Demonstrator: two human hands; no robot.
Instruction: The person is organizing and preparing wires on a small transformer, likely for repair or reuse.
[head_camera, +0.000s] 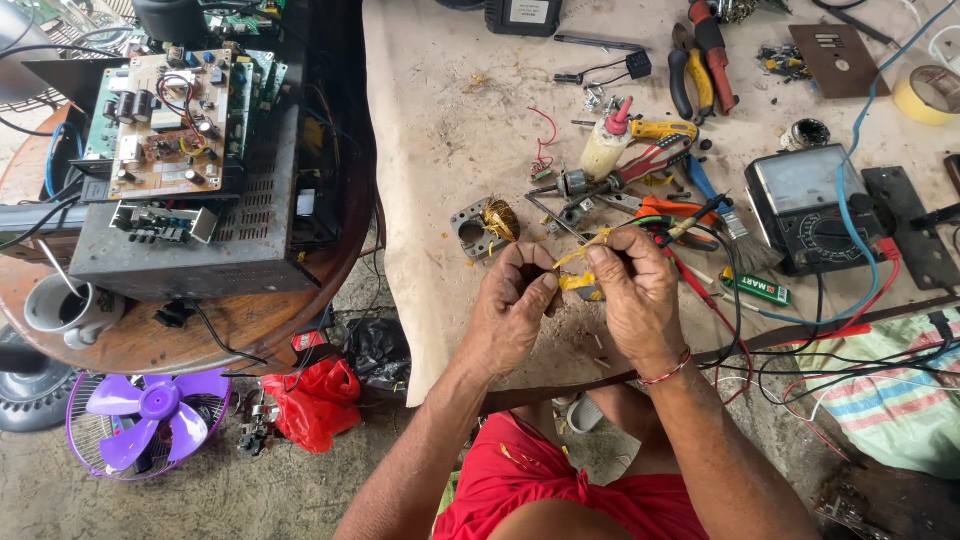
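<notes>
Right now we've got the open amp chassis (200, 215) w/ boards exposed on the round table (150, 340), analog multimeter (815, 210) on the bench. Both hands pinch-closed, left hand (510, 310) & right hand (632, 300), on yellow tape strip (580, 270) above the bench edge; it looks partly peeled, the core piece (485, 228) sits just beyond.

A black rectangular unit at the top edge, middle of the frame, carries a white rectangular label (528, 10) on its face. Right of centre, an analogue multimeter (812, 208) shows a pale grey meter window (795, 186) above its dark dial. Just below the meter's left corner lies a small green oblong tube with a white printed label (758, 289), tilted slightly. At the lower middle left, a crumpled red plastic bag (318, 400) lies on the floor.
</notes>
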